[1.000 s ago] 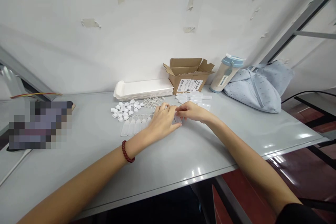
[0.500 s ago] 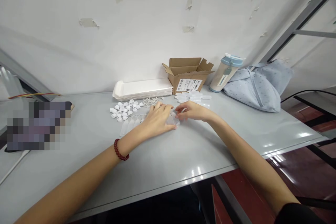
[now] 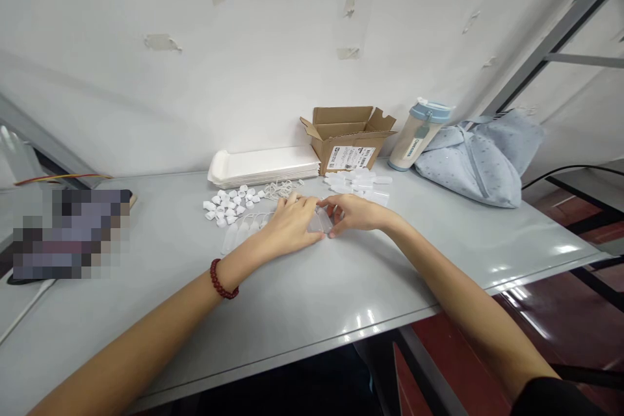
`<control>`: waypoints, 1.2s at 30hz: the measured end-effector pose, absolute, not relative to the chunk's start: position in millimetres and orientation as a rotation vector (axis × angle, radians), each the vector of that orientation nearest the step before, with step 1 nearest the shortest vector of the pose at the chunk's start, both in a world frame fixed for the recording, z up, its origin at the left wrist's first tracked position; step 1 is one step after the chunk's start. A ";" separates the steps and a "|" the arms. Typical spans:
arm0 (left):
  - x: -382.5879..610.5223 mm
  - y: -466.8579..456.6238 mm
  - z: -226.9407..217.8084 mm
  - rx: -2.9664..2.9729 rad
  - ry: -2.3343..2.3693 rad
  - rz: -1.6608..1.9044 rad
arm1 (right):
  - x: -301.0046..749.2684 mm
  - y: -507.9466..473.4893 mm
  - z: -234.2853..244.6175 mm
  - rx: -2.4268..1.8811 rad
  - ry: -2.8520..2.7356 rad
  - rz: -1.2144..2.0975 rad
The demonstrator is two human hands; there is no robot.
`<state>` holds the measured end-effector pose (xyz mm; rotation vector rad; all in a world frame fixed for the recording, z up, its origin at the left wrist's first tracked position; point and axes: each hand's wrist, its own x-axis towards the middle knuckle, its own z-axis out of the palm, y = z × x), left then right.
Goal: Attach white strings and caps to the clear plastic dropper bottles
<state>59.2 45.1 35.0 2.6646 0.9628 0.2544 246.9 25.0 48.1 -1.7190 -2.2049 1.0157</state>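
Note:
My left hand [image 3: 290, 224] and my right hand [image 3: 353, 212] meet at the middle of the grey table [image 3: 316, 286], both pinching a small clear plastic bottle [image 3: 319, 221] between their fingertips. A red bead bracelet sits on my left wrist. Left of my left hand lie several finished clear bottles [image 3: 241, 232] in a row. Behind them is a scatter of small white caps [image 3: 229, 201] and a bunch of white loops [image 3: 280, 189]. More clear bottles [image 3: 358, 181] lie beyond my right hand.
A stack of white trays [image 3: 260, 166] and an open cardboard box [image 3: 348, 136] stand against the wall. A blue-lidded tumbler [image 3: 419, 136] and a pale blue bag [image 3: 480, 156] are at the right. A blurred object [image 3: 68, 231] lies at the left. The table's edge runs close on the right.
My right hand has drawn back toward my left hand and closed on the small bottle with it. The view has shifted slightly.

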 end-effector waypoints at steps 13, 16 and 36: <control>56.2 42.5 36.5 2.653 0.970 0.238 | 244.7 24.8 47.6 -1.730 -2.186 0.981; 55.5 42.2 35.6 2.649 0.969 0.248 | 245.8 25.6 45.6 -1.724 -2.202 0.951; 65.5 114.9 36.5 3.020 1.098 0.334 | 275.3 41.5 47.6 -1.827 -2.011 0.310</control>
